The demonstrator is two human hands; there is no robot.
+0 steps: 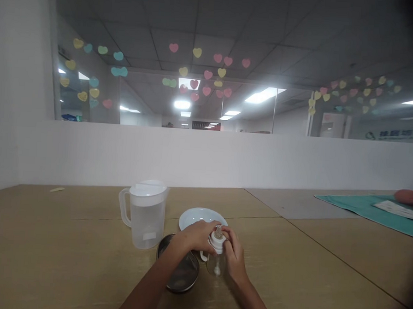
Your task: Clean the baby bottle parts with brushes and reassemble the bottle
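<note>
A clear baby bottle (216, 265) with a white collar, a see-through nipple and a white side handle stands upright on the table in front of me. My left hand (198, 235) curls around the left side of the collar, fingers closed on it. From the right, my right hand (235, 253) grips the collar, its fingertips close to the nipple. A white dish (192, 214) sits just behind my hands, partly covered by them. Under my left forearm lies a dark metal kidney-shaped tray (184, 280), partly hidden.
To the left stands a translucent lidded pitcher (146, 220) with a handle. A green cloth (356, 206) with a folded white cloth (399, 210) and a pinkish object (409, 197) lies far right. A small pale piece (57, 189) is at far left. A low white wall (206, 159) closes the table's back.
</note>
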